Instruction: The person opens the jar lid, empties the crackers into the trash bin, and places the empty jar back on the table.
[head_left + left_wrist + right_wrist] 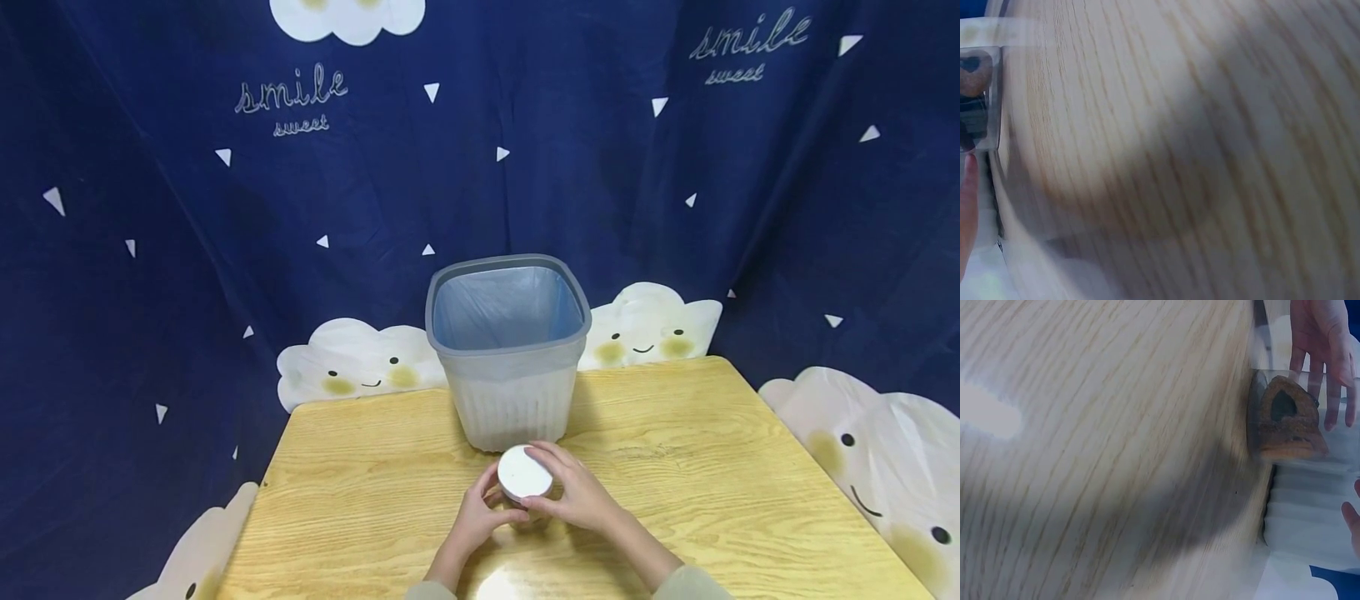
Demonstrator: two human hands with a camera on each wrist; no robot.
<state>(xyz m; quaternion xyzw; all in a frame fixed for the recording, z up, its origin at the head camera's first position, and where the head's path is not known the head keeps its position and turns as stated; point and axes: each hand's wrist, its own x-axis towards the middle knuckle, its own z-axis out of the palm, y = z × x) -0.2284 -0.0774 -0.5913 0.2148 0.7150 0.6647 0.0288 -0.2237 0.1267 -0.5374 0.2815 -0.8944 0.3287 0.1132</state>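
Observation:
A clear jar (1335,444) with a round white lid (525,472) is between my two hands, just in front of a bin. Inside the jar sits a brown, arch-shaped piece (1291,440) with a dark opening; its kind is unclear. My left hand (476,512) grips the jar from the left, and some of its fingers show through the clear wall in the right wrist view. From the right, my right hand (576,492) holds the lid, with fingers at its far edge and the thumb at the near edge. In the left wrist view, one finger (967,206) touches the jar.
A whitish bin (513,400) with a grey rim and a blue liner stands at the table's back edge. The wood-grain table (697,483) lies around the hands. Behind it hangs a dark blue curtain (360,200) with clouds and white triangles.

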